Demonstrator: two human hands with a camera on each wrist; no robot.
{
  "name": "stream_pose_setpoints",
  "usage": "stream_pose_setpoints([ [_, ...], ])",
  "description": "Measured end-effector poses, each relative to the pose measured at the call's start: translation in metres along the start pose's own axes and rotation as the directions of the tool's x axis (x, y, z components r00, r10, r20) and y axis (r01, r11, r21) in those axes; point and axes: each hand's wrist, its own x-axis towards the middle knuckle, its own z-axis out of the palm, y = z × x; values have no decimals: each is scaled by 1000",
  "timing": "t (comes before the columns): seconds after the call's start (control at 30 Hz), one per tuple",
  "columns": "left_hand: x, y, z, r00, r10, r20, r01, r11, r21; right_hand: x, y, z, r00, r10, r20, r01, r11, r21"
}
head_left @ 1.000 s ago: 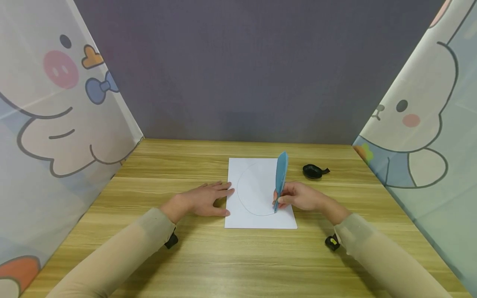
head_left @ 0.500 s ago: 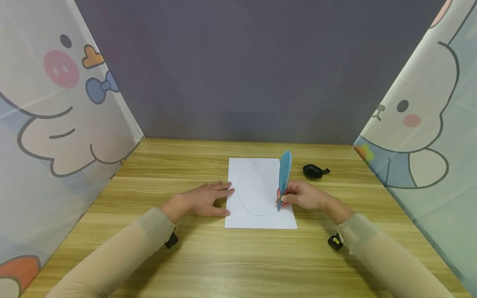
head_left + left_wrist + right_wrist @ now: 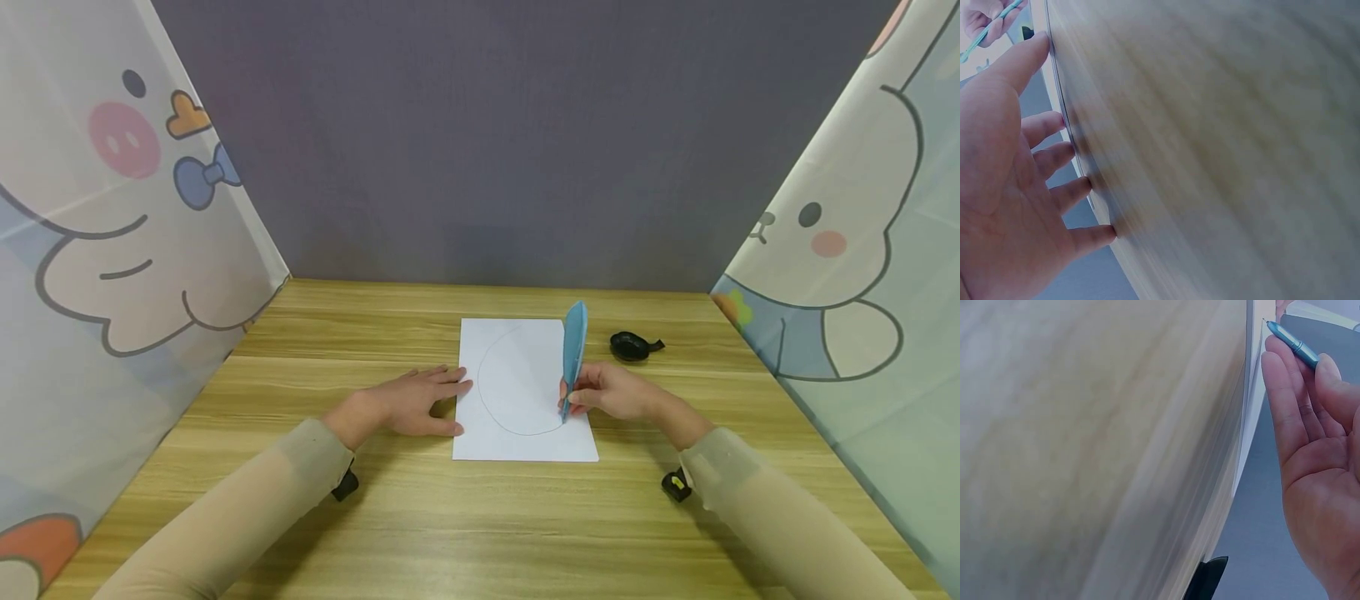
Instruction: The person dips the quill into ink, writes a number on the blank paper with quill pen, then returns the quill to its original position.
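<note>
Blue, the feather-shaped pen stands nearly upright in the right hand, pinched between thumb and fingers. The pinching fingers hide part of its shaft in the head view; in the right wrist view only the narrow barrel and point show past the thumb, and the left wrist view cuts the pen off at its top edge. Whether the point touches the paper is hard to tell.

That white sheet lies between the hands. The left hand is spread palm down, its thumb and foremost fingertips over the paper's nearer side edge, covering small bits of it. A thin curved line bows toward the left hand and runs round to the pen's point; its far end grows too faint to follow.

Beyond the right hand, a small black object with a short tail rests on the wood-grained bench; what it is cannot be made out. Black devices show only in part below both wrists. Pale sleeves run from behind the hands and are cut off by the bottom edge of the head view.
</note>
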Motion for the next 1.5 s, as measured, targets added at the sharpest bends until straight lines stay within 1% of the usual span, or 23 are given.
stream_pose_setpoints([
  [0.2,0,0,1,1000,3,-3,-3,1000,-5,0,1,-3,1000,6,-7,-6,1000,-5],
  [0.4,0,-1,1,1000,3,-5,-3,1000,-5,1,3,-8,999,12,-36,-12,1000,5],
  [0.77,0,-1,1,1000,0,2,0,1000,-2,7,5,-18,996,3,-88,-10,997,-75],
  [1.03,0,0,0,1000,6,1,-6,1000,-11,12,6,-23,995,-11,-103,0,995,-98],
  [1.3,1,-1,0,1000,9,-1,-9,1000,-20,17,6,-30,990,26,-138,-41,993,-108],
  [1.5,1,-1,1,1000,3,3,-3,1000,-14,20,6,-34,988,16,-153,-40,987,-155],
])
